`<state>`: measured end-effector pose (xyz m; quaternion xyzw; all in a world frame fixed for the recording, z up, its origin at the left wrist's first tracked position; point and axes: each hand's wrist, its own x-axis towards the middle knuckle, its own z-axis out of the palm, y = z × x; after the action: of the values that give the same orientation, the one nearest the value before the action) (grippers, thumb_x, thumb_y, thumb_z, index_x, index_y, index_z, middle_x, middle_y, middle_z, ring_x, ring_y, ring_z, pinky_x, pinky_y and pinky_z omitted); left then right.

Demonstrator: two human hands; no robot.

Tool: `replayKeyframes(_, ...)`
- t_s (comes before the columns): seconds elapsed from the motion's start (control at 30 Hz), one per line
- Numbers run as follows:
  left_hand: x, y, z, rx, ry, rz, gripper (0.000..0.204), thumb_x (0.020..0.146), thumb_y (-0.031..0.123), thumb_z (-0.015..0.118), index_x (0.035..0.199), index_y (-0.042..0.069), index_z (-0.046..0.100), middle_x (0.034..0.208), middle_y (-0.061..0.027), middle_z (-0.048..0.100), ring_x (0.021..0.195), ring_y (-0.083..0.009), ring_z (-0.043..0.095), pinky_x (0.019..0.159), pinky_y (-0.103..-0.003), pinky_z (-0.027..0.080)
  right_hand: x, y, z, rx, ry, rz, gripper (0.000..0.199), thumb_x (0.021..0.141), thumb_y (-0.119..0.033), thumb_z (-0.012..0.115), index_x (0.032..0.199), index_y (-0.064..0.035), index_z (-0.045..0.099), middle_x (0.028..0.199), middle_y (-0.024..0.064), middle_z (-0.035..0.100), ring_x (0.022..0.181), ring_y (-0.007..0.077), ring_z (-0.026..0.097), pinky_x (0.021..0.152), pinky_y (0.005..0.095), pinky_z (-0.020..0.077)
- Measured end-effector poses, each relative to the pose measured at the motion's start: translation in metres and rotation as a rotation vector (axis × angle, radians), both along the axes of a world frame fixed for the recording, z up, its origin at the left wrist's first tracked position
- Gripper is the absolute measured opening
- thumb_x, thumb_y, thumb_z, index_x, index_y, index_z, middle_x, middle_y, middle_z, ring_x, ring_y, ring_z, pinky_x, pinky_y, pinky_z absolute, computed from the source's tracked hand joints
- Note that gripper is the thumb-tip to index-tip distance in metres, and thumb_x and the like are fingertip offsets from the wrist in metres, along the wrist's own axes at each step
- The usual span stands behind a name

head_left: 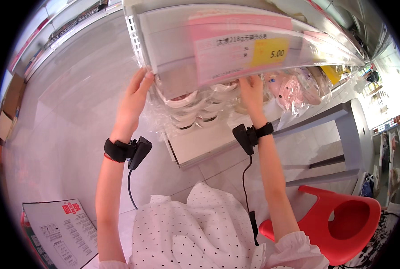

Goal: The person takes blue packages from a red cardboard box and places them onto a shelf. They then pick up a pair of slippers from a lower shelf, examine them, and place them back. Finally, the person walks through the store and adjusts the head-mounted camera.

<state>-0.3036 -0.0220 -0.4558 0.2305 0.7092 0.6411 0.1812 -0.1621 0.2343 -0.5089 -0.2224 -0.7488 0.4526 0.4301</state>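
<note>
A clear plastic pack of stacked white, curved items that look like shoes or slippers [200, 117] lies on the shelf's front, partly under a clear label strip. My left hand [133, 98] grips the pack's left side, thumb and fingers by the strip's lower left corner. On the pack's other side is my right hand [252, 96], bent around the crinkled plastic; its fingertips are hidden behind the strip. Right of that hand lies a pink plush-like item in clear wrapping [289, 92]. Both wrists carry black strapped devices with cables.
The label strip [240, 49] with a pink and yellow price card crosses above my hands. A grey stool [359, 134] and a red plastic chair [312, 224] stand at right. A printed board [61, 233] is at lower left, and a cardboard box [12, 98] at far left.
</note>
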Motion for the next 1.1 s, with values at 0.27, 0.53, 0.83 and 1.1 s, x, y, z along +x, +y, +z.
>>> replayKeyframes(0.27,0.003,-0.034,0.0,0.052,-0.089,-0.043,0.058,0.087,0.038,0.046,0.131,0.004,0.029,0.133,-0.0116,0.034,0.122,-0.0196,0.033,0.098,-0.03,0.027,0.02,-0.022,0.007,0.161,0.112,-0.152,0.032,0.077,-0.02,0.063,0.102,-0.0016,0.053,0.102,0.0094,0.051,0.093,0.0181,0.05,0.081,0.0302,0.0389)
replayKeyframes(0.53,-0.017,-0.152,0.053,-0.07,0.514,-0.082,0.015,0.082,-0.004,0.047,0.088,-0.002,0.061,0.08,-0.0068,0.062,0.074,-0.0142,0.058,0.069,-0.025,0.045,0.076,-0.096,0.069,0.551,-0.198,0.166,0.011,0.07,0.002,0.061,0.08,-0.0016,0.059,0.069,0.0071,0.059,0.059,0.015,0.054,0.057,0.0248,0.0431)
replayKeyframes(0.83,-0.012,-0.256,0.062,-0.393,0.78,0.145,0.01,0.06,-0.003,0.05,0.068,-0.001,0.056,0.071,-0.0085,0.061,0.068,-0.0184,0.055,0.065,-0.027,0.042,0.022,-0.179,0.09,0.51,-0.339,0.889,0.016,0.063,0.003,0.062,0.077,-0.005,0.062,0.067,0.0065,0.059,0.056,0.0174,0.056,0.05,0.0254,0.0423)
replayKeyframes(1.1,-0.012,-0.3,0.064,-0.36,0.655,0.116,0.018,0.043,-0.001,0.041,0.057,0.002,0.052,0.058,-0.0043,0.054,0.048,-0.022,0.043,0.052,-0.03,0.036,-0.048,-0.281,0.166,-0.185,0.309,1.513,0.011,0.061,0.001,0.062,0.071,-0.0045,0.06,0.073,0.0079,0.062,0.061,0.0246,0.057,0.052,0.0287,0.0465)
